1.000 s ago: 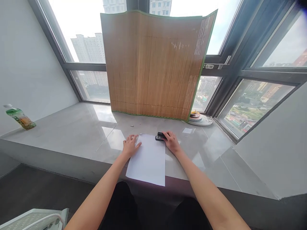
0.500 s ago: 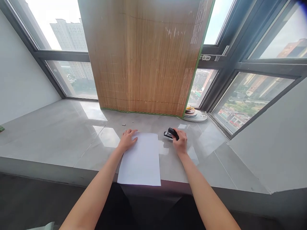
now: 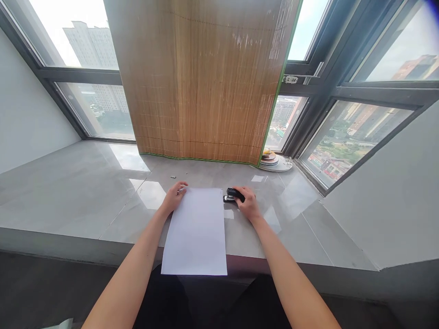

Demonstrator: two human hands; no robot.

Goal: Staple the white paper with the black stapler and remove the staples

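Observation:
A white sheet of paper lies on the grey stone sill, its near edge hanging over the front. My left hand rests on the paper's far left corner with fingers flat and spread. My right hand grips a black stapler whose mouth sits at the paper's far right edge.
A bamboo mat stands upright against the window behind the paper. A stack of round plates sits at the mat's right foot. Small scraps lie on the sill behind my left hand. Window frames close the back and right.
My right hand drew the stapler away to the right of the paper, then brought it back to the far right edge. The camera tilted down and moved closer.

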